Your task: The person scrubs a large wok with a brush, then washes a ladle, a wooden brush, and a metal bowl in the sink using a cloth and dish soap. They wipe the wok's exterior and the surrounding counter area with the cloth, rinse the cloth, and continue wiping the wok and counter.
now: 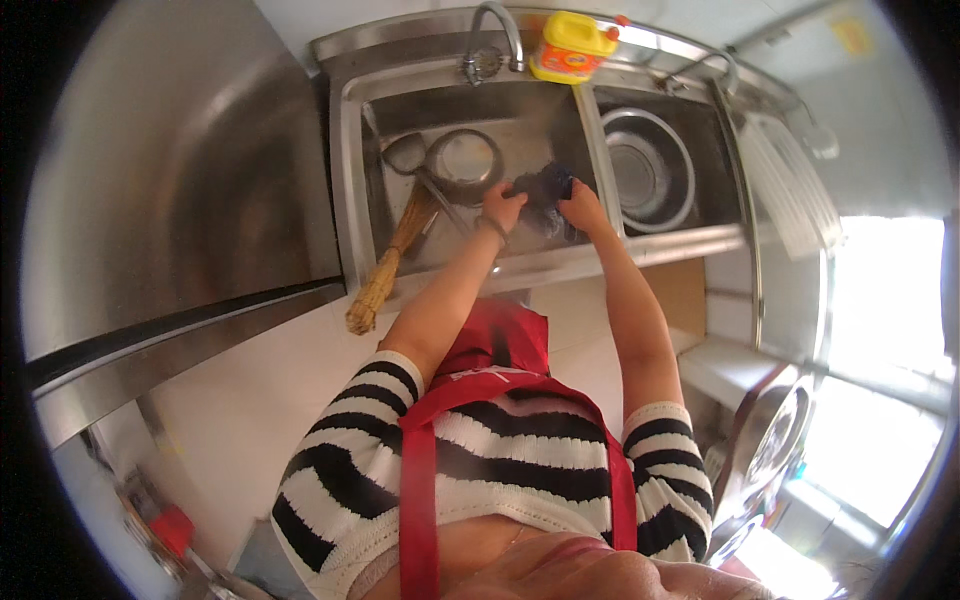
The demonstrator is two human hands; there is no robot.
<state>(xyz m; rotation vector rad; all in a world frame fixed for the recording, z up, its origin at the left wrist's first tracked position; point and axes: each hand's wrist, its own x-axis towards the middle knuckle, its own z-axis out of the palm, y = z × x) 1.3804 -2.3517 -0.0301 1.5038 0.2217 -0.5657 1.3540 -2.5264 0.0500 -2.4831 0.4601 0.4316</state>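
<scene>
A dark blue cloth (546,186) is stretched between my two hands over the left basin of a stainless steel sink (352,187). My left hand (504,204) grips its left end, and my right hand (581,204) grips its right end. Just left of my left hand, a round metal bowl (466,166) rests on the basin floor. Beside the bowl lies a metal ladle (406,154), its handle running down toward my left forearm. A bundled straw brush (390,270) leans over the basin's front rim.
Behind the basins stand a curved faucet (499,22) and a yellow plastic jug (574,49). The right basin holds a large metal basin (686,176). A steel counter (187,187) adjoins the sink on the left. A white ribbed board (787,184) stands at the right.
</scene>
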